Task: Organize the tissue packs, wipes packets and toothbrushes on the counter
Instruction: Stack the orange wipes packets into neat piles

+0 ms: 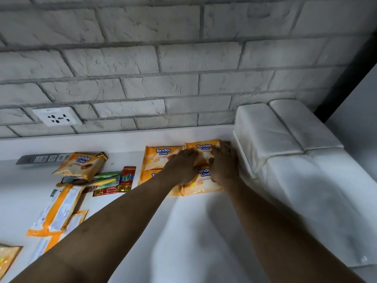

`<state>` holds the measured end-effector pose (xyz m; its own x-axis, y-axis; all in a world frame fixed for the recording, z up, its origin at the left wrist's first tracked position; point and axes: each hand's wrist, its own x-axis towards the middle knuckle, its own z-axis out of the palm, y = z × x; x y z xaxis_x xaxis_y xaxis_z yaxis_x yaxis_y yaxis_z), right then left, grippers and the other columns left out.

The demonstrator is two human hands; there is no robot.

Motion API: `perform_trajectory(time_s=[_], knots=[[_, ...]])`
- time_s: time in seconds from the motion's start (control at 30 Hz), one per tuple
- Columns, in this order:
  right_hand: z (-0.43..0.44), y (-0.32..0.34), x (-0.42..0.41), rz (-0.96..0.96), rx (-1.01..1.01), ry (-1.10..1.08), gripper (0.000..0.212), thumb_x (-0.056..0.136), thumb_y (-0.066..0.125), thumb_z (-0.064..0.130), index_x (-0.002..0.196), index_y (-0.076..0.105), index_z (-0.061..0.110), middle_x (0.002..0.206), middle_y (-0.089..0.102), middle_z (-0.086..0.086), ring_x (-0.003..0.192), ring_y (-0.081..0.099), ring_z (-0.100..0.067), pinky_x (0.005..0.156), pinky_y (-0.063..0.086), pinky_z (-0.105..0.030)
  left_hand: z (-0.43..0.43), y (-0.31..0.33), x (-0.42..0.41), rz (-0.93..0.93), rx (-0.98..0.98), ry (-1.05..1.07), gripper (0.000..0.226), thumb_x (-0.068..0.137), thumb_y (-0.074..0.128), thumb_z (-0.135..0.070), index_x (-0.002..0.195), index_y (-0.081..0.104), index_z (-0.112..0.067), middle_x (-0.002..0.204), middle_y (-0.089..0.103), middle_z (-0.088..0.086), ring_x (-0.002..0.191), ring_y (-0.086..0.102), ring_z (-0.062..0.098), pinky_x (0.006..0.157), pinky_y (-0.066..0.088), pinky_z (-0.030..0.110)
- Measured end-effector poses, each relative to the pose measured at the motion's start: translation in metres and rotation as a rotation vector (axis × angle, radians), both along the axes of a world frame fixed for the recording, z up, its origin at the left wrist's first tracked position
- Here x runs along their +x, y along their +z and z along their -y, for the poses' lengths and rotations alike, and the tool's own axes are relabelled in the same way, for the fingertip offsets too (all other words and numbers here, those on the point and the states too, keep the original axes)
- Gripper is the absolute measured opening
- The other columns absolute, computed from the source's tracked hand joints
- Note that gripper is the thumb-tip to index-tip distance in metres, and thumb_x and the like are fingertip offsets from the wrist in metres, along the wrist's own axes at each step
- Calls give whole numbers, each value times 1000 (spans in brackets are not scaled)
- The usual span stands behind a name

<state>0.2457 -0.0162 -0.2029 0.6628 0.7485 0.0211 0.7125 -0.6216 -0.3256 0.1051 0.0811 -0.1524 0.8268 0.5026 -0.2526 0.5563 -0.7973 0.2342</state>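
Several orange "Tender Love" wipes packets (161,158) lie in a neat block on the white counter (126,144), next to a row of white tissue packs (271,131) at the right. My left hand (182,166) and my right hand (223,162) both rest flat on the packets of that block, fingers spread, pressing on the rear right packet (202,147) and the front right packet (204,184). Another wipes packet (81,165) lies loose to the left on top of packaged toothbrushes (104,178). More orange packets (55,213) lie face down at the lower left.
A red foil sachet (126,178) sits beside the toothbrushes. A grey power strip (40,159) lies along the counter's back, and a wall socket (57,117) is set in the white brick wall. Large white tissue packs (318,193) fill the right side.
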Motion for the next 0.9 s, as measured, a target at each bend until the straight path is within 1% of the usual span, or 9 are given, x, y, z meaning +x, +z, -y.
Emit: perform_trajectory(time_s=[0.13, 0.27, 0.43, 0.53, 0.6, 0.67, 0.77, 0.83, 0.9], knots=[[-2, 18, -13, -49, 22, -11, 57, 101, 46, 30, 157, 36, 24, 170, 15, -8, 157, 7, -34, 127, 15, -51, 2, 9, -10, 103, 11, 105, 71, 108, 41, -51, 166, 17, -18, 174, 15, 4, 160, 15, 28, 127, 19, 45], [-8, 39, -38, -52, 78, 22, 57, 103, 44, 37, 158, 36, 24, 171, 17, -6, 158, 10, -34, 127, 13, -50, -6, 26, -42, 137, 36, 173, 70, 108, 40, -50, 167, 16, -19, 174, 13, 3, 160, 12, 26, 129, 18, 43], [-31, 60, -102, -80, 99, 116, 60, 105, 43, 40, 160, 30, 21, 171, 16, -6, 158, 9, -33, 127, 15, -51, -27, 44, -117, 166, 145, 285, 70, 107, 43, -51, 165, 23, -18, 173, 20, 6, 159, 18, 26, 126, 22, 43], [-47, 64, -146, -98, 104, 165, 61, 105, 43, 39, 161, 29, 19, 172, 15, -6, 158, 8, -31, 128, 14, -49, -44, 47, -166, 140, 157, 364, 71, 106, 43, -52, 165, 23, -19, 173, 20, 6, 159, 18, 27, 127, 23, 44], [-56, 64, -173, -111, 102, 187, 61, 104, 43, 39, 160, 30, 19, 171, 16, -6, 158, 11, -32, 127, 16, -49, -54, 47, -197, 131, 156, 395, 71, 106, 44, -51, 165, 24, -17, 171, 23, 9, 157, 21, 30, 126, 24, 45], [-68, 64, -202, -117, 94, 208, 60, 104, 44, 37, 159, 31, 17, 170, 19, -8, 156, 15, -34, 126, 20, -49, -62, 48, -229, 124, 158, 434, 70, 104, 43, -52, 162, 31, -14, 167, 32, 13, 152, 30, 34, 121, 32, 47], [-84, 62, -249, -105, 118, 249, 57, 102, 48, 34, 153, 40, 10, 165, 32, -13, 152, 25, -37, 121, 29, -48, -70, 48, -278, 125, 177, 491, 70, 97, 39, -53, 154, 42, -11, 154, 47, 20, 138, 45, 40, 107, 46, 51], [-90, 58, -275, -95, 125, 275, 53, 101, 50, 32, 149, 46, 8, 159, 40, -15, 148, 32, -38, 118, 35, -47, -75, 44, -306, 105, 180, 520, 67, 101, 46, -49, 155, 39, -11, 156, 44, 19, 139, 44, 41, 106, 45, 52], [-94, 54, -300, -115, 120, 294, 53, 100, 52, 31, 147, 47, 9, 156, 43, -14, 145, 34, -37, 116, 37, -45, -77, 37, -329, 92, 168, 556, 70, 100, 53, -49, 157, 37, -11, 158, 42, 18, 139, 42, 42, 106, 44, 53]])
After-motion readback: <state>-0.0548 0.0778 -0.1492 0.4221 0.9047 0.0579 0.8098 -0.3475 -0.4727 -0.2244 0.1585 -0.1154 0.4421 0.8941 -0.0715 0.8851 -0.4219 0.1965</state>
